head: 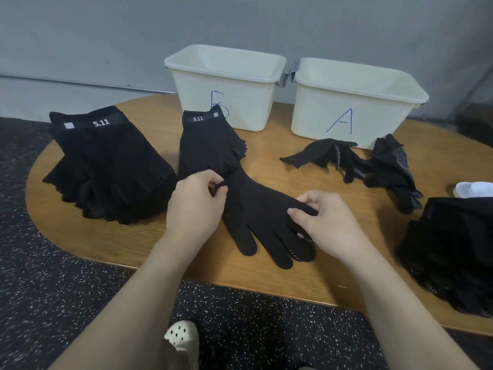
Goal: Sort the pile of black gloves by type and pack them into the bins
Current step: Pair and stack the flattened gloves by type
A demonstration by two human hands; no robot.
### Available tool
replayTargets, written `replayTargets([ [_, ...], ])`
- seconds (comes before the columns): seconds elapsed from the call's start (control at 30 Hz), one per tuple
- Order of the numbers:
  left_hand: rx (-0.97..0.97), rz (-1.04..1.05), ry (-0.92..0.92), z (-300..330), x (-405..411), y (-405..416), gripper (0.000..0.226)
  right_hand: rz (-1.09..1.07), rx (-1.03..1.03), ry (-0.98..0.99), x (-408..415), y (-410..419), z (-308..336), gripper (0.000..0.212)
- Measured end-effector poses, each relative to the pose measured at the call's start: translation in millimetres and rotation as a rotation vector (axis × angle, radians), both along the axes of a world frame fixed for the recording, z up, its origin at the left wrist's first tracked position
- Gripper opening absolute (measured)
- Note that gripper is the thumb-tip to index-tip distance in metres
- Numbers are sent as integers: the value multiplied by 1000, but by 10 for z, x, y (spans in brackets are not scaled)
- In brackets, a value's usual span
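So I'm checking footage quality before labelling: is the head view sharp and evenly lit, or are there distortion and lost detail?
Head view: soft, even light, no glare; wide-angle bending curves the table edge and tilts bin A; the stacked black gloves merge into near-featureless dark; the hands, left hand and right hand, look reasonably sharp on the dotted glove.

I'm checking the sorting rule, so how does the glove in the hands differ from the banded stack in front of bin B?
The glove in the hands is a single full-fingered glove with white grip dots near its fingertips. The banded stack is many gloves held under a 5.11 band, with no dots visible. The glove is pinched by the left hand and right hand; the stack lies untouched. Both are black.
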State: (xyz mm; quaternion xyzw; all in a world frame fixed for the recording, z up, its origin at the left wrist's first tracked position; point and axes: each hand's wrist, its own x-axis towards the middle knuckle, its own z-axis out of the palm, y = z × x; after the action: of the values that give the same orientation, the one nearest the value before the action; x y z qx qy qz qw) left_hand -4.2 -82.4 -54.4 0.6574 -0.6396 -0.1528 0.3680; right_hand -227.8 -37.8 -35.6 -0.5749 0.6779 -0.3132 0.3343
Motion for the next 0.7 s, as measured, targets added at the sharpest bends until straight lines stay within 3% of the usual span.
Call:
replayTargets([
  [0.27, -11, -25, -133, -68, -38, -41, 27, -62, -93, 294, 8, -6, -95, 8],
  [0.43, -27, -79, -175, -112, -31, -95, 30, -64, -92, 302, -44, -7, -105, 11],
  [0.7, -21, -141, -206, -106, -36, -53, 9, -22, -27, 323, -182, -26, -94, 9],
])
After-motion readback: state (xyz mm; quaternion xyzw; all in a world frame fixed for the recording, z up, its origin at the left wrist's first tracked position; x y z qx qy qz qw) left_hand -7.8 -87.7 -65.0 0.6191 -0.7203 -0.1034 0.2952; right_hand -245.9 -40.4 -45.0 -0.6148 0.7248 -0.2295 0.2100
